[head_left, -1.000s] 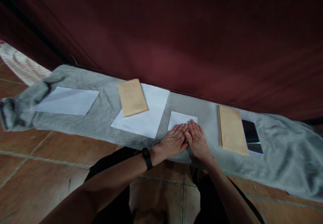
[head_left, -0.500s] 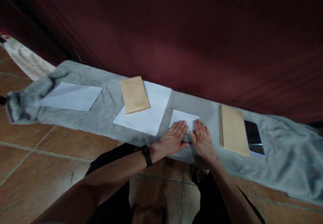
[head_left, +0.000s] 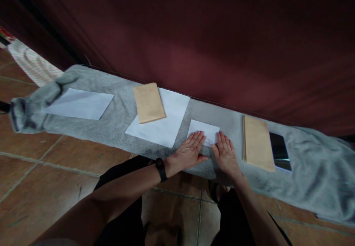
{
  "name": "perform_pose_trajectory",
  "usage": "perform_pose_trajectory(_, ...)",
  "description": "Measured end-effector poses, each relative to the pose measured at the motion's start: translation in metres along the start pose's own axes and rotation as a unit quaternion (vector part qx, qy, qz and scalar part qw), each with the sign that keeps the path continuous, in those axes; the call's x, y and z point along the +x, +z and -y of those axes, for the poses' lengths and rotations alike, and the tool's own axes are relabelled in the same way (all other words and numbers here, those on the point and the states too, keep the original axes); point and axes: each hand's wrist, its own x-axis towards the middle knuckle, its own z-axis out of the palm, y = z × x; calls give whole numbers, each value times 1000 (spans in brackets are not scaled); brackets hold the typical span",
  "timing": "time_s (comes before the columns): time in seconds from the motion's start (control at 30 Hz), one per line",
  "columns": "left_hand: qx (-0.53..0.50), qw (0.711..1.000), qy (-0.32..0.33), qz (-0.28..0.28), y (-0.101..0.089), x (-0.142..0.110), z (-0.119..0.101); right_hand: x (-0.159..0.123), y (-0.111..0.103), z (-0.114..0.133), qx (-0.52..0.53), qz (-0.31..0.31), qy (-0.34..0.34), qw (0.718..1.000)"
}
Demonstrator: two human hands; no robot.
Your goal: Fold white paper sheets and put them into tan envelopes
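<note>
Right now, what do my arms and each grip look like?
Both your left grip and right grip are gloveless. A black wristband with a dark face circles your left wrist. Both forearms are bare; a greyish edge low on the left arm might be a sleeve.

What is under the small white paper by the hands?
Grey cloth shows around the small white paper; what lies directly beneath is covered. The left hand hides part of the paper's near edge.
</note>
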Motion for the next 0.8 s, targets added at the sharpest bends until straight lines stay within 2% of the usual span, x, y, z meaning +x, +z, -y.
perform_pose_trajectory(0.4,-15,1000,0,-2,1,0,1,3,-1,-1,28,-17,5,999)
perform_pose_trajectory(0.53,-31,999,-9,-7,0,1,1,7,-5,10,60,-16,-7,998)
perform_pose_trajectory(0.8,-31,998,-46,-39,3,10,3,13,-8,36,75,34,-35,996)
